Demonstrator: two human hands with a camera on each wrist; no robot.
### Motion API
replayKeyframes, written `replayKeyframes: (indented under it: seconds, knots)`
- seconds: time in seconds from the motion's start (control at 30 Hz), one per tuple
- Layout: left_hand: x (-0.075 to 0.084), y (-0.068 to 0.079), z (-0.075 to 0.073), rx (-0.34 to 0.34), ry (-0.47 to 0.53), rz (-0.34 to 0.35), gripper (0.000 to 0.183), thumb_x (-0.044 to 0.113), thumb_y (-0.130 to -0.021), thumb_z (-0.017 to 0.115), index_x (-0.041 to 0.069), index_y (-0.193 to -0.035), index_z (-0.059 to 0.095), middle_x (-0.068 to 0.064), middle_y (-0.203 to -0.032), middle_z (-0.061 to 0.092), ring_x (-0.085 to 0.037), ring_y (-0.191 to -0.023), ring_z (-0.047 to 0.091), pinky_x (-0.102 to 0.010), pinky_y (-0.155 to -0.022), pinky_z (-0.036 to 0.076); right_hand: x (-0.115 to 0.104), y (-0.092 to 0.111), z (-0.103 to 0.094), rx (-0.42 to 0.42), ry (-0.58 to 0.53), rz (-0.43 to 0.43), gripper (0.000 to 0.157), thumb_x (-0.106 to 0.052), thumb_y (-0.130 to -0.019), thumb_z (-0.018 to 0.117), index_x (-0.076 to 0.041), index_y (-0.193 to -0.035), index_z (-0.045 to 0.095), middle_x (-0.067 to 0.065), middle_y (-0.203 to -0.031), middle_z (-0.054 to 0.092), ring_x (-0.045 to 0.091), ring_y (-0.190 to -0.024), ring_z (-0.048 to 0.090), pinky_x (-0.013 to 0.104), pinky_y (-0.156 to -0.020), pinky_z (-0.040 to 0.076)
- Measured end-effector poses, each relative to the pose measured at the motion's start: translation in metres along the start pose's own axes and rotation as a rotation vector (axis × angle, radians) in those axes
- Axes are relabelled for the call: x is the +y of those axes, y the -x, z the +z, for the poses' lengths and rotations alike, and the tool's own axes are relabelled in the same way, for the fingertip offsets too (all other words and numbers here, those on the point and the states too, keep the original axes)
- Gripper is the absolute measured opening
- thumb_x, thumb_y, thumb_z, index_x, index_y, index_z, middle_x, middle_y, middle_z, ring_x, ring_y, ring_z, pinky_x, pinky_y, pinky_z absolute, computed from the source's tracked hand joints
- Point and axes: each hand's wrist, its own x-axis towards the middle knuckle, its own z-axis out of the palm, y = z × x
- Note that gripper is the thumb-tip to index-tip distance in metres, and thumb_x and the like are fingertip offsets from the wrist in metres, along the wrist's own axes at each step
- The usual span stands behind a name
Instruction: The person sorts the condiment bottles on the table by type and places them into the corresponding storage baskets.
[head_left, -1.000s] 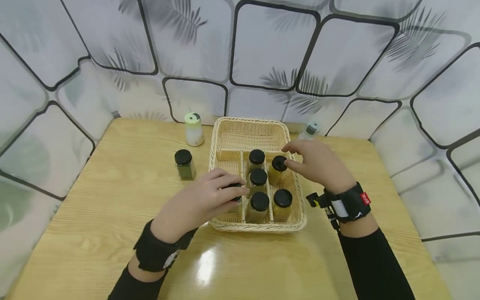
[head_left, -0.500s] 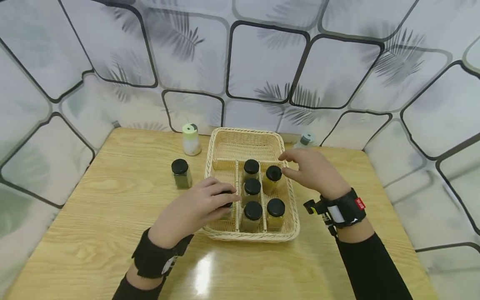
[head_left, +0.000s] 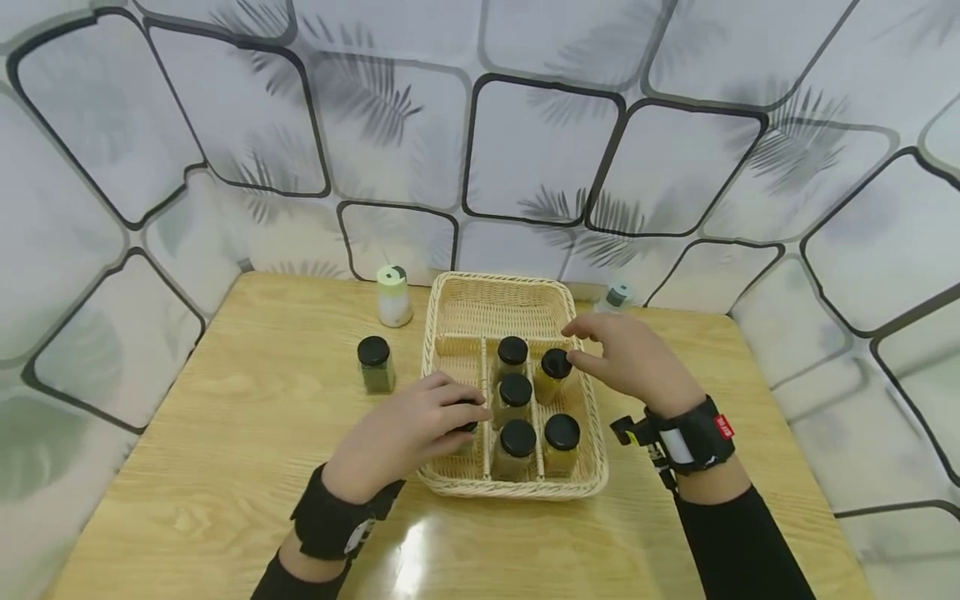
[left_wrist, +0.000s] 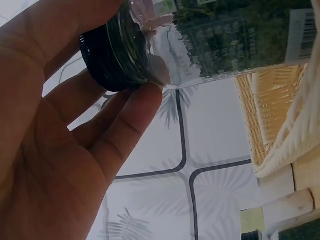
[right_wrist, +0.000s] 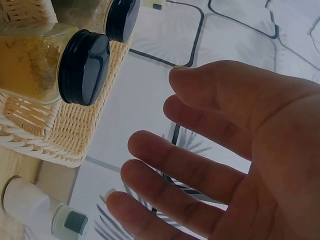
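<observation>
A wicker basket (head_left: 517, 489) with dividers stands on the table. In its front-left compartment my left hand (head_left: 408, 429) grips a glass spice jar (left_wrist: 225, 42) by its black lid (left_wrist: 112, 55); dark green flakes show through the glass. The head view mostly hides this jar behind the fingers. My right hand (head_left: 637, 358) is beside a jar of yellow powder (head_left: 552, 379) in the right compartment. In the right wrist view its fingers are spread loosely, apart from the jar, and hold nothing.
Three black-lidded jars (head_left: 514, 400) fill the middle compartment, and another yellow jar (head_left: 561, 446) stands at front right. Left of the basket is a green jar (head_left: 377, 367). White bottles stand behind, one with a yellow-green cap (head_left: 393, 296), one with a grey top (head_left: 617, 296).
The head view has shifted, so the whole scene sits lower in the frame. My left hand stays on the jar's lid, and my right hand keeps its place beside the yellow jar.
</observation>
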Motion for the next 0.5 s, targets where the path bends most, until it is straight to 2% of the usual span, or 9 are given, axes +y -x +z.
replayKeyframes:
  seconds: [0.2,0.5]
  knots:
    - [0.000,0.000,0.004,-0.040,0.037,-0.012,0.034,0.019,-0.086,0.080,0.017,-0.119,0.073,-0.001,-0.118,0.068,-0.018,-0.107,0.060,-0.027,-0.090,0.056,0.004,0.010,-0.002,0.040,0.032,0.003,0.032,-0.024,-0.094,0.068,-0.012,-0.123,0.067,0.008,-0.117,0.070,0.030,-0.108,0.065,0.048,-0.091,0.054]
    - [-0.005,0.004,0.006,-0.045,0.048,-0.043,0.036,0.018,-0.085,0.080,0.017,-0.120,0.072,0.001,-0.118,0.068,-0.017,-0.106,0.060,-0.027,-0.088,0.056,0.013,0.015,-0.001,0.074,0.021,0.008,0.032,-0.024,-0.094,0.068,-0.012,-0.124,0.067,0.007,-0.119,0.070,0.030,-0.108,0.065,0.048,-0.091,0.055]
